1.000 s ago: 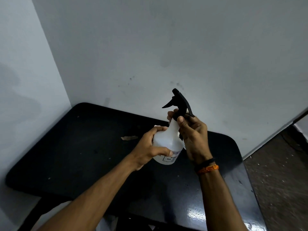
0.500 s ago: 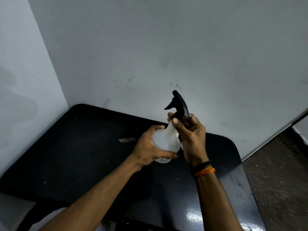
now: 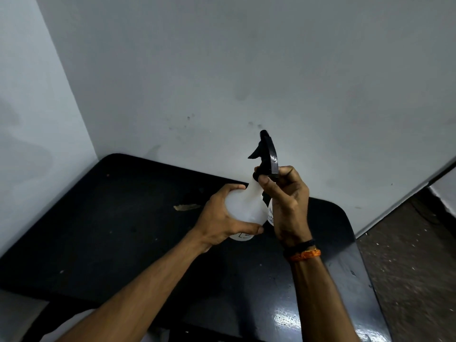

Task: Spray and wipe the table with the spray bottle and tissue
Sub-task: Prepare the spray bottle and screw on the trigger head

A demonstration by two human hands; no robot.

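Early stage: at frame centre the left hand [image 3: 222,215] grips the spray bottle [image 3: 244,208], right hand [image 3: 287,203] pinches its black trigger head [image 3: 267,156]; table [image 3: 111,230] looks unsprayed, tissue unseen.

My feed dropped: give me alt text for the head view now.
Both hands hold a white spray bottle above a black table: left hand grips its body, right hand its black trigger head. Grey walls behind.

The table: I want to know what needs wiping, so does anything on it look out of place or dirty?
Yes. A small tan scrap lies on the black table, left of the spray bottle, and pale specks dot the dark top. Nothing looks spilled.
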